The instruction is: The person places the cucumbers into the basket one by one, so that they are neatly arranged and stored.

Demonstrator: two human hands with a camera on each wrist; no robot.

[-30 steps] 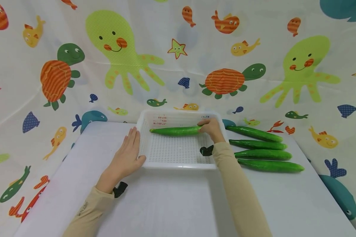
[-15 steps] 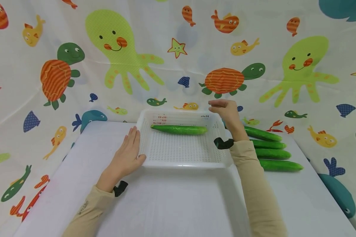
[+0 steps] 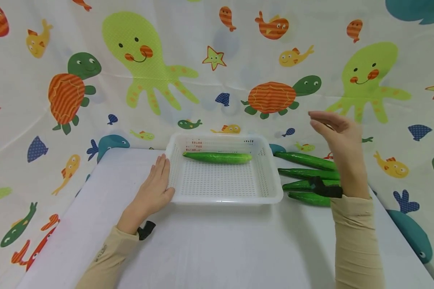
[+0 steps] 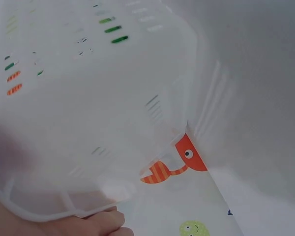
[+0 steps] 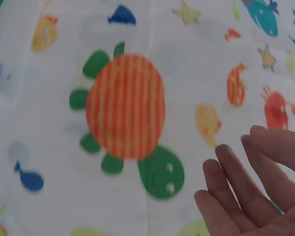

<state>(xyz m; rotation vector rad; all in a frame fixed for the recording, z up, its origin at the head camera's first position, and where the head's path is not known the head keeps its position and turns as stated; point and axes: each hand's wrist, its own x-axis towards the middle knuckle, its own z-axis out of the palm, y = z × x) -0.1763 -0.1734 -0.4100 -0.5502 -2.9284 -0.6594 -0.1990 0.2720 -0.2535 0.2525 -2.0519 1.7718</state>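
Observation:
One cucumber lies crosswise inside a white perforated plastic basket, towards its back wall. My left hand rests straight-fingered against the basket's left side; in the left wrist view its fingers show beside the basket rim. Raised above the table at the right, my right hand holds nothing, its fingers extended and the thumb near the index finger. Below and behind it several more cucumbers lie side by side to the right of the basket, partly hidden by my wrist and its black camera strap.
A white table carries everything. Behind it hangs a white curtain printed with sea animals, close to the basket's back edge. The cucumbers on the right lie close to the basket's right wall.
My right hand has let go of the cucumber in the basket, risen and moved right over the cucumbers outside. My left hand has stayed at the basket's left side.

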